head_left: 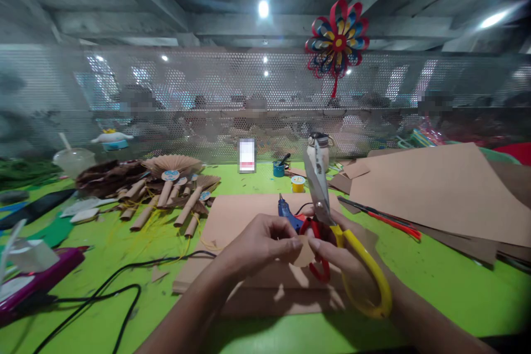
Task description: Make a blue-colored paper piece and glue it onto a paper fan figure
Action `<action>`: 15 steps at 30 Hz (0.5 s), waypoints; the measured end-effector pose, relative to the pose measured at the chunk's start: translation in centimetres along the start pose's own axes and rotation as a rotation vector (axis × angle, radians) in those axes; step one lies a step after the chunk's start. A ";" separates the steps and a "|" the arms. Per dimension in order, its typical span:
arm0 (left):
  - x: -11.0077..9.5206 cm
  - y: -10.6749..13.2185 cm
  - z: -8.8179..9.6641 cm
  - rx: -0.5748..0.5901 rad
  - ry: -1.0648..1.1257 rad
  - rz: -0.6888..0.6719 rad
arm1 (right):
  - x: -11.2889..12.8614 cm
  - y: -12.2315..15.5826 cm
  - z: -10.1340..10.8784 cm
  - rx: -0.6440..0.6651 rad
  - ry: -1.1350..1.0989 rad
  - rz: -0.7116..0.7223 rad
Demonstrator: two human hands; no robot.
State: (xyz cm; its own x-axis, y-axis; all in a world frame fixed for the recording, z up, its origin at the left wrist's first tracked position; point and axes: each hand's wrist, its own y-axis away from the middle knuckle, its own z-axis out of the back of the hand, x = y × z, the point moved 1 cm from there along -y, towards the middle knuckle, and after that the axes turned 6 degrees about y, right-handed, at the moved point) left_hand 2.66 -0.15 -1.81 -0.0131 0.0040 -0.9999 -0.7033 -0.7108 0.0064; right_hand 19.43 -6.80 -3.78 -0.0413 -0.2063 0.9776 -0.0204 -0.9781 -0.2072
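Scissors (321,209) hang from the right hand (360,272); it and the left hand (263,240) pinch paper (304,257); cup (74,162) holds straw (65,141)

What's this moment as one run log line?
left hand: pinching small tan paper piece | right hand: holding same piece, yellow-handled metal scissors | beyond: blue glue gun

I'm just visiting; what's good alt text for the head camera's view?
A person's left hand and right hand hold a small brown piece, the right also carrying scissors, blades up, over brown sheets on a green table. A blue glue gun lies beyond; paper fans lie left.
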 end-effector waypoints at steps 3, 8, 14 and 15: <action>0.0 0.0 0.1 -0.014 0.033 0.037 | -0.1 -0.2 0.1 -0.113 0.005 0.045; -0.2 -0.2 0.5 -0.209 0.176 -0.005 | -0.9 -0.8 0.1 -0.141 -0.167 -0.045; -0.4 -0.2 1.0 -0.323 0.297 -0.110 | -0.3 -0.8 -1.1 -0.006 -0.195 -0.149; -0.5 -0.2 1.1 -0.336 0.306 -0.117 | 0.0 -0.6 -1.3 0.034 -0.165 -0.167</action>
State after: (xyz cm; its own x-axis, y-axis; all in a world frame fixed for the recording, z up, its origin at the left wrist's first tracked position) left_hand 2.03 0.76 -1.33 0.2985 -0.0739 -0.9515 -0.4180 -0.9064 -0.0607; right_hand 18.11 -6.14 -3.66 0.1238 -0.0407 0.9915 0.0209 -0.9988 -0.0436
